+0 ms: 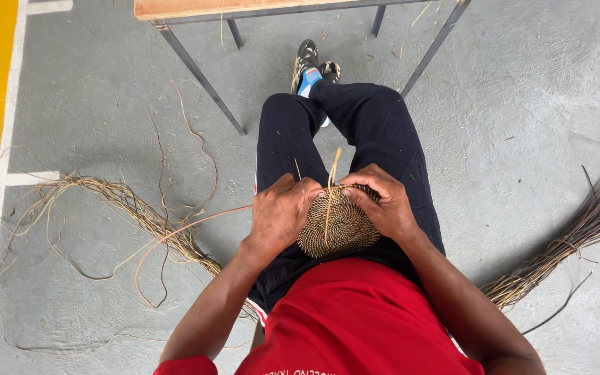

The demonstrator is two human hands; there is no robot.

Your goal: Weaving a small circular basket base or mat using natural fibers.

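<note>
Red shirt [355, 319] nearest. Left hand [279, 212], right hand [383, 201]: fingers pinching rim of woven disc [335, 226]. Best kept: strand [329, 182] taut, coils tight.

No pkgs, labels, signs or screens in view; only white lettering on red shirt [355, 312] hem.

One head-worn camera looks steeply down, close over the lap and floor [536, 104].
</note>
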